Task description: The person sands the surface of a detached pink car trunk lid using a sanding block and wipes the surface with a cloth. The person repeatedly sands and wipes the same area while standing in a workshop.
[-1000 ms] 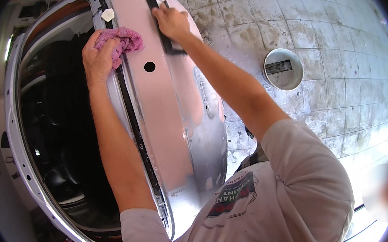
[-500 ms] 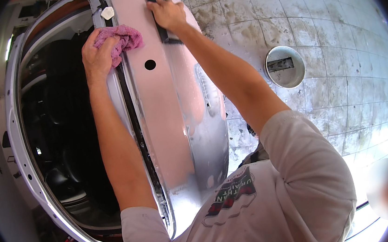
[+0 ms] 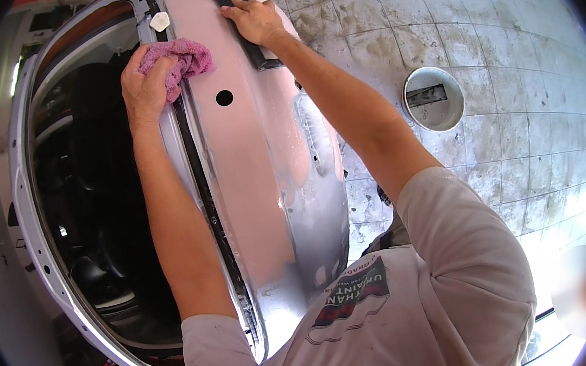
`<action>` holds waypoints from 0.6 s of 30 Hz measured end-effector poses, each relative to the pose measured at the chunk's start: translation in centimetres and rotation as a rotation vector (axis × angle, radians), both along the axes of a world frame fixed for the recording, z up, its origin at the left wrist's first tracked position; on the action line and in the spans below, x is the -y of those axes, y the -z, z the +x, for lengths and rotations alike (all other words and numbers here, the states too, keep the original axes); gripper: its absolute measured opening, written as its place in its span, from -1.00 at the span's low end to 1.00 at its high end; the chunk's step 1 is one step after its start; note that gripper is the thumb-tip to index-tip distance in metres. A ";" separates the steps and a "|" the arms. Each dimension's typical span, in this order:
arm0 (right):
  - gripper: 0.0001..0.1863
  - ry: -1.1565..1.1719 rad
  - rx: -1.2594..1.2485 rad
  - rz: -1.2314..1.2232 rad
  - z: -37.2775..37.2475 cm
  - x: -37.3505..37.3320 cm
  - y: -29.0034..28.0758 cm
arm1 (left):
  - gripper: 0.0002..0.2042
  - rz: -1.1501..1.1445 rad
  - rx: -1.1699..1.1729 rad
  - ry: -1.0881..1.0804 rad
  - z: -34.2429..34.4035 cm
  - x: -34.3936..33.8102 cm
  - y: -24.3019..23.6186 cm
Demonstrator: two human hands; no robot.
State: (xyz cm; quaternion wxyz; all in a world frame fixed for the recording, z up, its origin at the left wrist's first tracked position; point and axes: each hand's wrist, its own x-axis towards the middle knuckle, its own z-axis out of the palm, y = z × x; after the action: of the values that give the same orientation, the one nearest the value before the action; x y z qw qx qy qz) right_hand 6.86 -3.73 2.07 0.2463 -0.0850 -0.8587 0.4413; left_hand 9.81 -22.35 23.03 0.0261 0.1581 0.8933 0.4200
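While the left hand [image 3: 144, 84] bunches a pink rag [image 3: 182, 58] against the car door [image 3: 263, 165] at its black window seal [image 3: 203, 191], the right hand [image 3: 257, 18] closes flat over a black sanding block [image 3: 244, 29] on the door's outer panel. Below the block sits a round hole [image 3: 224, 98]; right of the door, a round metal container [image 3: 433, 99] stands on the stained tiled floor [image 3: 506, 56].

Left hand [image 3: 144, 84] grips pink rag [image 3: 179, 61] (door edge); right hand [image 3: 254, 19] presses black block [image 3: 239, 26]

We were in a car body workshop: a bare, sanded car panel [image 3: 264, 179] stood by the open cabin over a stained tiled floor [image 3: 513, 126].
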 end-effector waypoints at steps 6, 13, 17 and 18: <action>-0.38 0.007 -0.325 -0.149 18.0 8.9 -3.7 | -0.70 -0.012 -0.036 -0.075 0.0 3.5 0.9; -0.54 -0.001 0.003 0.027 -4.6 -1.5 -1.8 | -0.71 0.009 0.037 -0.054 0.3 -0.3 -0.3; -0.52 0.064 0.020 -0.151 -1.8 1.4 -2.4 | -0.71 -0.007 -0.017 -0.038 -0.3 1.9 0.7; -0.50 -0.053 0.014 -0.266 3.6 4.0 -3.6 | -0.71 -0.031 -0.045 -0.043 -0.2 3.3 0.8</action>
State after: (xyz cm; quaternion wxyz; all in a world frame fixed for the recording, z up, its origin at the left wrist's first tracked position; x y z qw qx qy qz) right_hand 10.49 -7.69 5.62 0.2151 -0.0975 -0.7961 0.5572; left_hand 9.59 -25.67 22.18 -0.0008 0.1477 0.9033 0.4027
